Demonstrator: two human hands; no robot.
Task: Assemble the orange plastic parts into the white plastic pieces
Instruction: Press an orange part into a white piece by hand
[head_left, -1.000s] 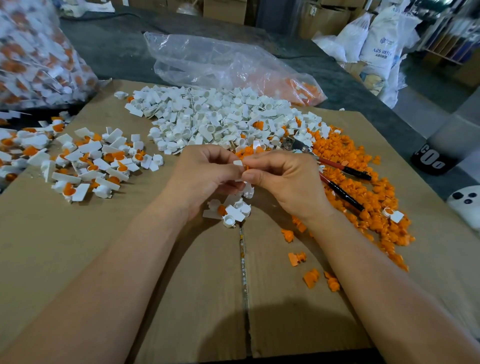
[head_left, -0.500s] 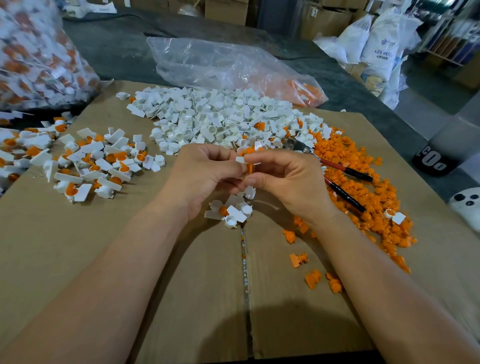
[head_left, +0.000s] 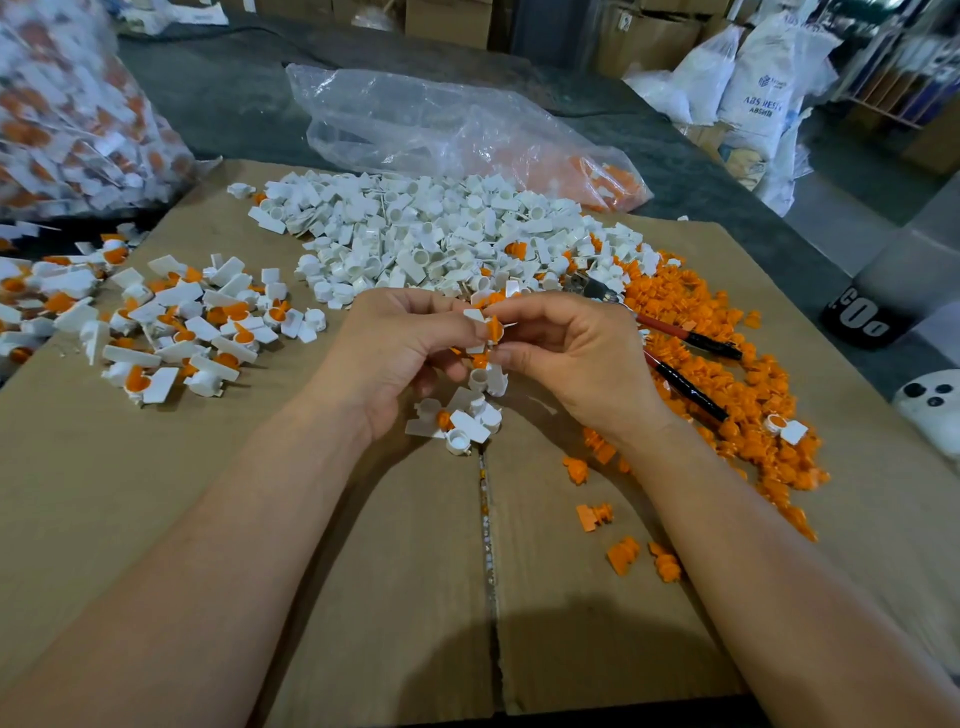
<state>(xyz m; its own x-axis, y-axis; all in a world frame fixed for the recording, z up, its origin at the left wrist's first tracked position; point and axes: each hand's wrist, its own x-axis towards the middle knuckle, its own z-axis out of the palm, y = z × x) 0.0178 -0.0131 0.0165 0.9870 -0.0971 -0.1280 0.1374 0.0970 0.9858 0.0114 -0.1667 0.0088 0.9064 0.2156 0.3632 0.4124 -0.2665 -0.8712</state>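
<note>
An orange plastic part (head_left: 493, 328) is pinched between thumb and forefinger of the right hand (head_left: 576, 358). It is held against a white plastic piece (head_left: 474, 315), which is gripped in the curled fingers of the left hand (head_left: 400, 358), above a cardboard sheet (head_left: 260, 519). The two parts are touching, but the joint is hidden by fingertips, so it cannot be told whether the orange one is seated.

The insertion is judged to be under way. It would best be done with the orange part lined up squarely with the white piece's socket before pressure is applied. The white piece should be braced by the left thumb so that it is not twisted. A tilted entry could jam the fit or let the small part be flicked away.

Supplies are laid close by. A heap of white pieces (head_left: 431, 244) is seen just beyond the hands, and a spread of orange parts (head_left: 727, 374) lies to the right, with red-and-black-handled pliers (head_left: 685, 387) among them. Finished units (head_left: 176, 332), white with orange showing, are gathered well to the left. A few mixed parts (head_left: 457, 423) are lying directly under the hands. Much stock remains, so the task is judged far from done.
</note>
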